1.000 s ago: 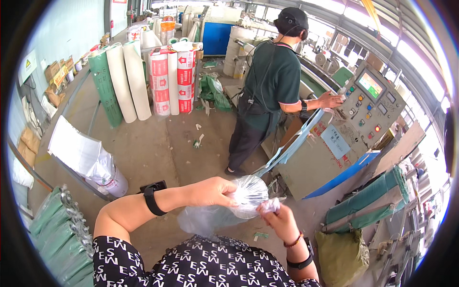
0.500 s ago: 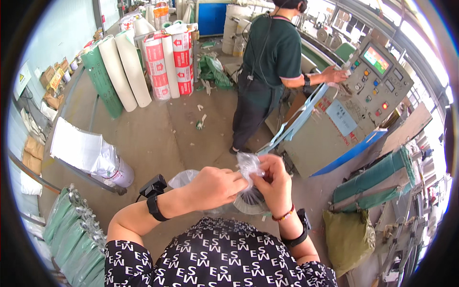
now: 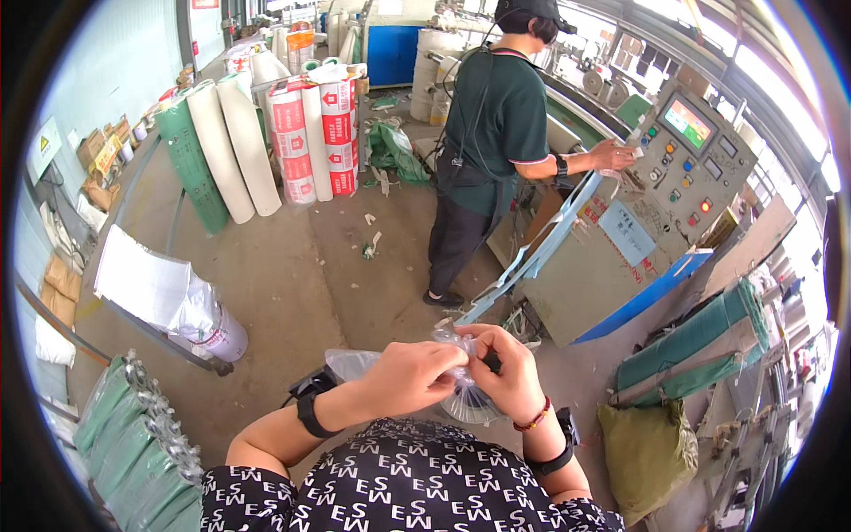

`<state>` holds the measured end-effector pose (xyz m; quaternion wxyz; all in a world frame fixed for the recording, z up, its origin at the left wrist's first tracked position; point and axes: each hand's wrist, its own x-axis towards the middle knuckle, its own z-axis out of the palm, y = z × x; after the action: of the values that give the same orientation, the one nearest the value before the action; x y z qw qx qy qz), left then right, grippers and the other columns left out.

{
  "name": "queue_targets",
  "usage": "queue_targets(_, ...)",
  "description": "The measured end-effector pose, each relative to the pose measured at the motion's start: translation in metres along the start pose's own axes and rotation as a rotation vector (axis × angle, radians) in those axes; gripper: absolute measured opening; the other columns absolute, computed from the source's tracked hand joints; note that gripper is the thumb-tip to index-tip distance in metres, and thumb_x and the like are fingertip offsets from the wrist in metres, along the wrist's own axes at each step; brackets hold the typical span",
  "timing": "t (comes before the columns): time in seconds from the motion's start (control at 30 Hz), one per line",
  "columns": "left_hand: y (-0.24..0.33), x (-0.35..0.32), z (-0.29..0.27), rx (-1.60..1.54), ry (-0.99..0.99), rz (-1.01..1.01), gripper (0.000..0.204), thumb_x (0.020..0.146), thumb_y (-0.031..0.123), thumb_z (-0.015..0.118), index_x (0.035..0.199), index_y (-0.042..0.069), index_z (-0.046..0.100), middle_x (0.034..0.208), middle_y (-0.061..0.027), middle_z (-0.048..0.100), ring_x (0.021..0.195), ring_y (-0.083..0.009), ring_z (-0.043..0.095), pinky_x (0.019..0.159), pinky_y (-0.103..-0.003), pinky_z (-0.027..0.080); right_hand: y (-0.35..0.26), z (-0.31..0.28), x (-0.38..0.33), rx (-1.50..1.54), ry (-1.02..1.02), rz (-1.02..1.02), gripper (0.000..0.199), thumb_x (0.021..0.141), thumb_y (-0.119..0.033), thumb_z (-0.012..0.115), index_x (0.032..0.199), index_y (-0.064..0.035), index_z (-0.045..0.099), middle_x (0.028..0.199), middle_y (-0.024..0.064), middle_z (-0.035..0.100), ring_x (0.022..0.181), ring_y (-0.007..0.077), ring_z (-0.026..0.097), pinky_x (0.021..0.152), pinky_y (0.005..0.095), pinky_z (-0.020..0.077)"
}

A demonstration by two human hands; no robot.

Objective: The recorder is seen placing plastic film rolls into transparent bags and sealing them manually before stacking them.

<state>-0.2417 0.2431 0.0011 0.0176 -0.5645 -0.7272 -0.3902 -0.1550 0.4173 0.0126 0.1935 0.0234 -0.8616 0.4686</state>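
My left hand (image 3: 415, 371) and my right hand (image 3: 505, 368) meet in front of my body, both closed on the gathered top of a clear plastic bag (image 3: 470, 403). A crumpled tuft of the film pokes up between the fingertips. Below the hands the bag spreads out over something round that I cannot make out, and part of it is hidden behind my hands and shirt. To the left of my left hand a pale flap of plastic film (image 3: 350, 362) sticks out.
A co-worker (image 3: 496, 115) stands ahead with one hand at a control cabinet (image 3: 629, 230). Tall rolls (image 3: 232, 146) stand at the far left. A bucket (image 3: 222, 337), green wrapped bundles (image 3: 142, 434), a green roll (image 3: 696, 341) and an olive sack (image 3: 647, 452) flank me.
Both my hands have moved down toward my body, still gripping the bag's top. The bunched film stands lower and shorter above the fingers. The co-worker's hand stays at the cabinet.
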Motion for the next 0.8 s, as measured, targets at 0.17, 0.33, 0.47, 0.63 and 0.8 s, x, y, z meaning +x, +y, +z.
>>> queue_targets(0.17,0.003,-0.004,0.013,-0.103,0.089,-0.013,0.021,0.076,0.006,0.066,0.096,0.010,0.059,0.080,-0.0040,0.061,0.072,-0.0250,0.062,0.059,-0.036,0.049,-0.008,0.000,-0.007,-0.571,0.298,-0.289,0.019,0.071,-0.009,0.075,0.081,-0.0070,0.060,0.084,0.0077,0.059,0.068,0.0207,0.058,0.059,0.0307,0.0480)
queue_targets(0.33,0.002,-0.010,0.015,-0.063,0.094,0.012,0.022,0.079,0.010,0.066,0.099,0.010,0.061,0.089,-0.0055,0.064,0.081,-0.0276,0.063,0.064,-0.038,0.050,-0.013,0.008,-0.021,-0.334,0.155,0.062,0.015,0.074,-0.010,0.074,0.085,-0.0077,0.065,0.080,0.0084,0.055,0.067,0.0218,0.060,0.056,0.0307,0.0475)
queue_targets(0.47,-0.001,-0.015,0.012,-0.201,0.078,-0.074,0.023,0.078,0.010,0.066,0.100,0.009,0.061,0.089,-0.0079,0.064,0.082,-0.0290,0.063,0.065,-0.037,0.050,-0.017,0.015,-0.025,-0.215,0.179,-0.054,0.016,0.077,-0.004,0.068,0.093,-0.0053,0.065,0.094,0.0105,0.061,0.075,0.0248,0.064,0.063,0.0304,0.0506)
queue_targets(0.63,0.007,-0.020,0.007,-0.358,0.003,-0.218,0.024,0.079,0.010,0.063,0.102,0.005,0.059,0.081,-0.0114,0.061,0.073,-0.0236,0.062,0.063,-0.034,0.046,-0.026,0.014,-0.034,-0.169,0.039,-0.067,0.032,0.069,-0.003,0.071,0.100,-0.0001,0.064,0.107,0.0139,0.062,0.090,0.0274,0.063,0.077,0.0324,0.0514)
queue_targets(0.8,0.008,-0.020,0.017,-0.509,-0.035,-0.220,0.026,0.082,0.010,0.061,0.106,0.005,0.054,0.078,-0.0080,0.057,0.070,-0.0190,0.055,0.065,-0.033,0.045,-0.026,0.007,-0.036,-0.171,0.047,0.014,0.026,0.066,-0.001,0.069,0.091,0.0030,0.065,0.102,0.0138,0.064,0.090,0.0258,0.063,0.079,0.0328,0.0505)
